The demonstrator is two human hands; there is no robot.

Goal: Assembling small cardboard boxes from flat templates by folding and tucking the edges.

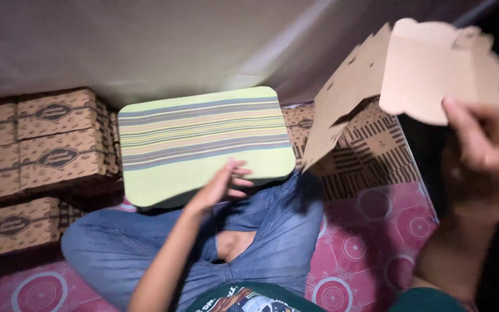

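- Up at the far right, a flat brown carton blank [434, 63] is held in the air, tilted, its cut flaps fanning out to the left and downward.
- The right hand [486, 153] grips the blank's near edge; its fingers [463, 124] are closed on the cardboard, the thumb lying across the face.
- The left hand [223, 185] hovers with fingers loosely spread, holding nothing, just over the near edge of a striped board [203, 138].
- That board, green with grey and tan bands and rounded corners, rests on the person's lap, tipped a little toward the left.
- Blue jeans [272, 231] show below it, the legs crossed.
- A pile of printed flat cartons [376, 150] lies right of the board, under the raised blank.
- Folded brown boxes [41, 144] with oval marks are stacked at the left, in rows.
- A pink mat [371, 254] with round patterns covers the floor near the legs.
- A pale wall [145, 40] closes off the far side.
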